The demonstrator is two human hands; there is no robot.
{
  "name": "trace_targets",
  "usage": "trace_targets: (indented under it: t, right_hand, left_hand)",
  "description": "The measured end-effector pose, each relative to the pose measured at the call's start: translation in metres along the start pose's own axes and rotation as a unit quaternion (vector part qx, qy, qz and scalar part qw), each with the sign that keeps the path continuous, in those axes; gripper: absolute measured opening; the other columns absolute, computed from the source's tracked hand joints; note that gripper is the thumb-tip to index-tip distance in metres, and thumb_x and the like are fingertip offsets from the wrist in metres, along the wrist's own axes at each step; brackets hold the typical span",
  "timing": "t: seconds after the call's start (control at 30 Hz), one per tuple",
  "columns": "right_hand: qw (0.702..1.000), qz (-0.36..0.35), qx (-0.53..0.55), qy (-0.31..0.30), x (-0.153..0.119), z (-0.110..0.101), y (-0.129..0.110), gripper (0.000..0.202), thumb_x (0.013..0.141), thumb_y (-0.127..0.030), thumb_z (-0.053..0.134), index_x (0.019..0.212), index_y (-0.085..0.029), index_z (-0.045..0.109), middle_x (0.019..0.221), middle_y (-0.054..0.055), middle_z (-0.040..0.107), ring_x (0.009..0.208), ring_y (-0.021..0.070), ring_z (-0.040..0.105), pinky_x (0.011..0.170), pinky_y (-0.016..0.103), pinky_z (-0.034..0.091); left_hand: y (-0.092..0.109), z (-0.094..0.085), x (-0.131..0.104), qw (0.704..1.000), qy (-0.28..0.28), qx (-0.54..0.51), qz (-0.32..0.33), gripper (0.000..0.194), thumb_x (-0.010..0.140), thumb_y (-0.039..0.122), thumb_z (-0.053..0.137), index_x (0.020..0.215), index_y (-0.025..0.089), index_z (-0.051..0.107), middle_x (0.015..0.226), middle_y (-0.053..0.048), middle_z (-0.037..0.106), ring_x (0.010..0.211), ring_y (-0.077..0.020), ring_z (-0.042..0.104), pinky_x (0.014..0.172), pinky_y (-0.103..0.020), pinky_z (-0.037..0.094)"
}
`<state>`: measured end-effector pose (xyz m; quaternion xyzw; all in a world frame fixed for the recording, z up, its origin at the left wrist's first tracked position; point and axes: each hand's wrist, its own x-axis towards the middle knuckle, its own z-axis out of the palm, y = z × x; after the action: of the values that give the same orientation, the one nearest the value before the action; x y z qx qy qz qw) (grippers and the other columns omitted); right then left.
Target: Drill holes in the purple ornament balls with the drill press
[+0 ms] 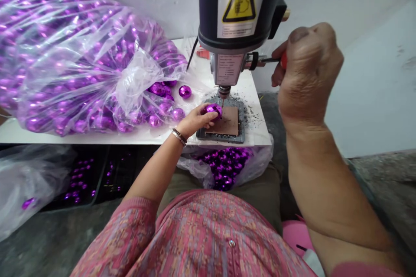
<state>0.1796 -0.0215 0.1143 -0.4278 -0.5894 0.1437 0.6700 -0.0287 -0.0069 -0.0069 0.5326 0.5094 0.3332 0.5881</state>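
Observation:
My left hand [199, 120] grips a shiny purple faceted ball [213, 111] beside the thin bit of a bench drill press [226, 67]. Below the ball lies a brown board [227, 122] on the drill's grey base plate [242, 117], with dark shavings scattered around it. Raised at the right, my right hand [307, 67] is closed round the red-ended feed lever [284, 59]. Whether the bit touches the ball I cannot tell.
A large clear plastic bag [81, 60] of purple balls covers the left of the white table [149, 137]. One loose ball [185, 91] lies near its mouth. Another bag of balls [225, 166] hangs open at the table's front edge, above my lap. Dark crates [97, 177] stand lower left.

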Motion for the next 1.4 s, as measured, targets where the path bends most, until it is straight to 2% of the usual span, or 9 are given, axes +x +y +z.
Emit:
trace_targets:
  t: [0.13,0.4,0.47,0.57,0.77,0.93,1.13,1.23,1.4]
  right_hand:
    - [1.0,-0.012,0.006,-0.002,0.0,0.001,0.001,0.032,0.095,-0.046,0.041,0.076,-0.02,0.037,0.067,-0.002,0.043,0.063,0.0057,0.042,0.058,0.022,0.032]
    - [0.999,-0.02,0.03,-0.008,-0.001,0.003,-0.004,0.03,0.093,-0.045,0.04,0.077,-0.019,0.037,0.068,-0.005,0.045,0.05,0.0016,0.038,0.063,0.022,0.045]
    - [0.999,-0.024,0.029,-0.009,-0.001,0.003,-0.003,0.03,0.092,-0.045,0.039,0.077,-0.019,0.037,0.068,-0.005,0.045,0.051,0.0017,0.039,0.067,0.022,0.047]
    - [0.999,-0.025,0.023,-0.009,-0.001,0.002,-0.002,0.031,0.093,-0.046,0.04,0.077,-0.02,0.037,0.07,-0.003,0.046,0.058,0.0026,0.044,0.067,0.02,0.046]
    - [0.999,-0.016,0.03,-0.015,-0.003,0.001,-0.003,0.028,0.095,-0.04,0.043,0.077,-0.02,0.037,0.07,-0.003,0.047,0.055,0.003,0.042,0.067,0.021,0.047]
    - [0.999,0.002,0.043,-0.008,-0.008,0.001,-0.005,0.028,0.093,-0.044,0.044,0.077,-0.021,0.04,0.07,-0.003,0.048,0.05,0.0039,0.035,0.072,0.025,0.05]
    - [0.999,0.012,0.042,-0.002,-0.01,0.001,-0.002,0.031,0.088,-0.049,0.045,0.077,-0.02,0.041,0.068,-0.001,0.052,0.064,0.0076,0.051,0.069,0.025,0.044]
    - [0.999,0.015,0.039,-0.003,-0.01,0.001,-0.001,0.031,0.087,-0.05,0.043,0.077,-0.02,0.041,0.07,-0.001,0.053,0.069,0.0075,0.053,0.072,0.025,0.044]
    - [1.0,0.023,0.022,0.0,-0.011,-0.001,-0.002,0.033,0.086,-0.052,0.044,0.076,-0.02,0.042,0.065,-0.001,0.043,0.068,0.0086,0.045,0.064,0.024,0.036]
  left_hand:
    - [0.005,0.004,0.005,0.997,0.027,-0.034,-0.06,0.036,0.085,0.033,0.076,0.117,0.018,0.067,0.097,-0.004,0.071,0.059,-0.0056,0.06,0.054,-0.018,0.046]
    - [0.003,0.01,0.009,0.995,0.023,0.096,0.01,0.033,0.087,0.029,0.069,0.117,0.018,0.066,0.091,-0.002,0.069,0.06,-0.007,0.058,0.05,-0.019,0.04]
    - [0.001,0.011,0.011,0.99,0.034,0.131,0.024,0.038,0.083,0.029,0.072,0.119,0.018,0.065,0.094,-0.002,0.071,0.063,-0.0087,0.06,0.055,-0.02,0.044]
    - [0.001,0.014,0.011,0.974,0.07,0.207,0.059,0.049,0.076,0.026,0.078,0.122,0.017,0.065,0.104,-0.003,0.073,0.081,-0.0144,0.065,0.075,-0.026,0.054]
    - [0.005,0.03,0.004,0.929,0.098,0.336,0.122,0.06,0.071,0.019,0.081,0.128,0.016,0.063,0.121,-0.008,0.072,0.107,-0.0228,0.067,0.099,-0.035,0.052]
    - [-0.005,0.036,0.001,0.924,0.103,0.337,0.15,0.063,0.076,0.018,0.078,0.135,0.018,0.058,0.134,-0.01,0.068,0.123,-0.0257,0.063,0.111,-0.039,0.047]
    - [-0.017,0.035,0.001,0.922,0.11,0.323,0.182,0.056,0.087,0.03,0.073,0.138,0.017,0.055,0.141,-0.015,0.063,0.13,-0.0269,0.059,0.113,-0.041,0.044]
    - [-0.015,0.039,0.0,0.923,0.122,0.322,0.173,0.05,0.09,0.034,0.069,0.136,0.017,0.057,0.135,-0.013,0.066,0.124,-0.0266,0.061,0.109,-0.04,0.047]
    - [-0.006,0.044,0.002,0.928,0.144,0.33,0.094,0.061,0.084,0.035,0.076,0.139,0.016,0.058,0.129,-0.012,0.07,0.117,-0.0279,0.066,0.102,-0.038,0.05]
